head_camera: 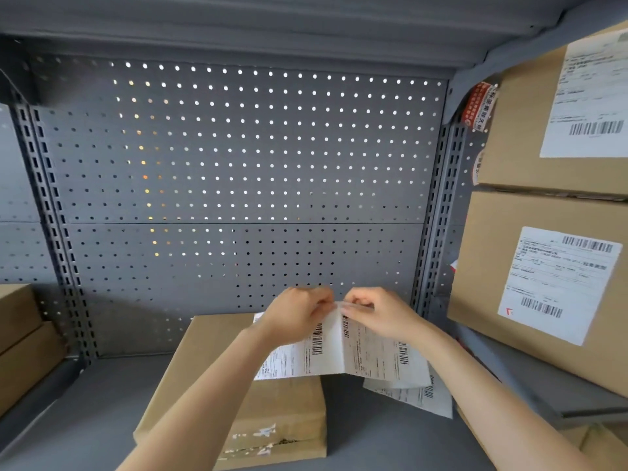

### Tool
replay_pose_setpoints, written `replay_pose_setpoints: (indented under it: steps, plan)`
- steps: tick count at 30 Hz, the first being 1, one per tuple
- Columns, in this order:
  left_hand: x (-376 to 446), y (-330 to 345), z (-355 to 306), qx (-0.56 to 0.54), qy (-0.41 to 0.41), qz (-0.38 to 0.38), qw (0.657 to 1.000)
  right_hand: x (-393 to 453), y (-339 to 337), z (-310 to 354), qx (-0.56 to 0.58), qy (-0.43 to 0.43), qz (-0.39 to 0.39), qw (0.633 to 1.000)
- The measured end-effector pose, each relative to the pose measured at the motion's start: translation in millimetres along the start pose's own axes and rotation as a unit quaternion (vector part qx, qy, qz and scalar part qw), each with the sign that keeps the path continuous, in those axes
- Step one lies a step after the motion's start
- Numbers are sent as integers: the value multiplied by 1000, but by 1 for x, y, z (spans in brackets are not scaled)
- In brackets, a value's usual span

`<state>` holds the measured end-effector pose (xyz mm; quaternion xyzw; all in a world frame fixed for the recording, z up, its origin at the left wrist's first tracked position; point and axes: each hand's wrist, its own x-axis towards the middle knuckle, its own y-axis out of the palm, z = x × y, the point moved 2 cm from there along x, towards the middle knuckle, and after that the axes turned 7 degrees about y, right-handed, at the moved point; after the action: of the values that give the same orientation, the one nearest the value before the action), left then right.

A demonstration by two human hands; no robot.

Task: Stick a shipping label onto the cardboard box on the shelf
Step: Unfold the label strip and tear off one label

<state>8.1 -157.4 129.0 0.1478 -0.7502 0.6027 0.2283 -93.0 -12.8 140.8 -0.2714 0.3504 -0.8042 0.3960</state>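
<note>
Head view: two hands, left hand and right hand, fingers pinching one label strip above one cardboard box.

Grey metal shelf, perforated back panel. On it: cardboard box, centre near; loose printed label sheets, just right of the box; stacked brown cartons, far left.

Left hand: forearm bare, rising from the near edge toward centre; fingers curled, tips pinched together at the hand's far right side. Right hand: forearm bare, entering from the near right; fingers bent, thumb and forefinger pinched. Both hands level, fingertips almost touching at centre.
</note>
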Motion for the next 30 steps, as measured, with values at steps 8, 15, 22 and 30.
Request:
replay_pose_setpoints:
  steps: [8,15,22,30]
  plan:
    - [-7,1,5,-3,-114,44,993,-8,-5,-28,54,19,-85,995]
    - [-12,8,12,18,-156,35,987,-7,0,-47,50,34,-130,990]
    - [-24,-3,27,47,-225,8,973,-9,1,-74,40,86,-177,980]
    - [-15,1,6,-7,-242,-17,970,-11,5,-92,15,143,-114,983]
